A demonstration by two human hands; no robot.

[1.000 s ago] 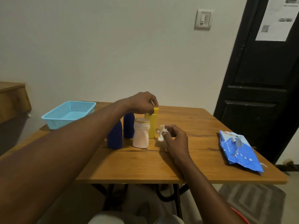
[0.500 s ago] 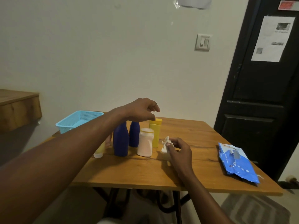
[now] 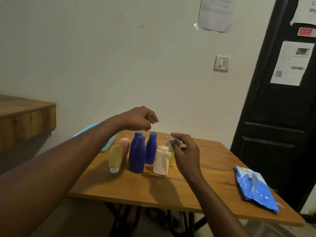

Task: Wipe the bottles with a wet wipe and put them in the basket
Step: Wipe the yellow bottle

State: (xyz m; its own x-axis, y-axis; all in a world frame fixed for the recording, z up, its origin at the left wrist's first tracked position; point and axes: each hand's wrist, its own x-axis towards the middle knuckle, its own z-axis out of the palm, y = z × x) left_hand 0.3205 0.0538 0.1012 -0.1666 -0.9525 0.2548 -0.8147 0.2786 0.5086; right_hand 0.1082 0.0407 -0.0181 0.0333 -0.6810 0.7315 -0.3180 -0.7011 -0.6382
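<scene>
7 bottles (image 3: pixel 137 154) stand upright, long axes vertical, just below the left hand (image 3: pixel 142 119), which hovers curled and empty. Right hand (image 3: pixel 185 151) pinches the wipe (image 3: pixel 173 142) above the white bottle (image 3: pixel 160 162). Basket (image 3: pixel 107 145) lies beyond the left forearm. Left hand judged nearer for pickup.

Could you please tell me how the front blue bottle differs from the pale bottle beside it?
The front blue bottle is dark blue; the pale bottle is pinkish-white. The blue bottle is taller, with a narrow neck and small cap; the pale bottle is squat with a wide, yellow-rimmed top. Both stand on the table.
</scene>
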